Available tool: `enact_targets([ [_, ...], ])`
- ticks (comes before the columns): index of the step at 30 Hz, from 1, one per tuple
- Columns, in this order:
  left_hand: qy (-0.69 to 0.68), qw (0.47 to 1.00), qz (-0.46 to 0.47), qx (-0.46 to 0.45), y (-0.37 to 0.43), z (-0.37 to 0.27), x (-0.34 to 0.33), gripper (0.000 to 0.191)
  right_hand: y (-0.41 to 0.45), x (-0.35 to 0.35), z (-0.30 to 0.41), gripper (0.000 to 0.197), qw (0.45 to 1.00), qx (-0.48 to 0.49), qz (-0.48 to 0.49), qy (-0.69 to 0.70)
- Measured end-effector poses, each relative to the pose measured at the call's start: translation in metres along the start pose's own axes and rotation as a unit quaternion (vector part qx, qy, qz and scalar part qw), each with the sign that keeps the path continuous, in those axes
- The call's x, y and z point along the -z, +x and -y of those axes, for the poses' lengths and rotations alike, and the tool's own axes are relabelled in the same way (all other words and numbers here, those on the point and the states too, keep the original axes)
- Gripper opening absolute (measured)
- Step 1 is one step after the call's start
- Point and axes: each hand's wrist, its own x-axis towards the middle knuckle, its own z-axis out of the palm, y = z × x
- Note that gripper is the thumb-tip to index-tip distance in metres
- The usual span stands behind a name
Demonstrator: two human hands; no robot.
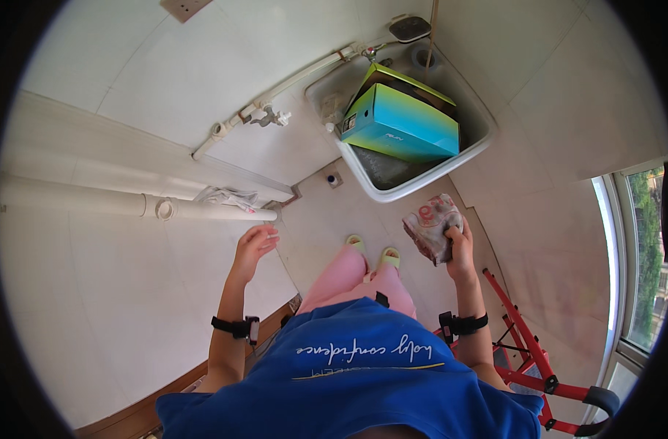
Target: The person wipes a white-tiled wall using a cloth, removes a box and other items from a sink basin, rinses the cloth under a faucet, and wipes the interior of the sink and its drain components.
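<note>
My right hand [460, 247] grips a folded, stained cloth [434, 222], whitish with red print and a dark reddish edge, over the floor at the right. Its thumb lies on top of the cloth. To the left, my left hand [255, 245] is raised with nothing in it, fingers slightly bent and apart, near the end of a white pipe. Beyond both hands, a blue and green shoebox [413, 123] with its lid raised sits tilted in a sink [391, 195]. A clear bottle [331, 110] stands at the sink's left side.
A wall pipe with a tap [270, 117] runs left of the sink. A thick white pipe [108, 200] carries a crumpled plastic bag [227, 196] near its end. At the right, close to my arm, is a red folding stepladder [531, 351], with a window [644, 258] beyond. A soap dish [409, 28] is behind the sink.
</note>
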Motion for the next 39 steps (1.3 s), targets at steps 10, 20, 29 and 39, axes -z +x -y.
enact_targets([
  [10,-0.076,0.993,0.068,-0.066,0.118,-0.064,-0.047,0.037,-0.016,-0.003,0.036,0.063,0.997,0.041,-0.020,0.065],
  [20,0.035,0.989,0.115,0.082,0.242,-0.145,-0.165,0.059,0.177,-0.005,0.155,0.039,0.987,-0.043,0.054,-0.145],
  [29,-0.008,0.945,0.068,0.319,0.335,-0.162,-0.251,0.123,0.431,-0.032,0.180,0.070,0.883,0.002,0.208,-0.421],
  [39,0.082,0.952,-0.015,0.294,0.329,-0.152,-0.282,0.112,0.474,-0.026,0.148,0.096,0.713,-0.079,0.350,-0.602],
])
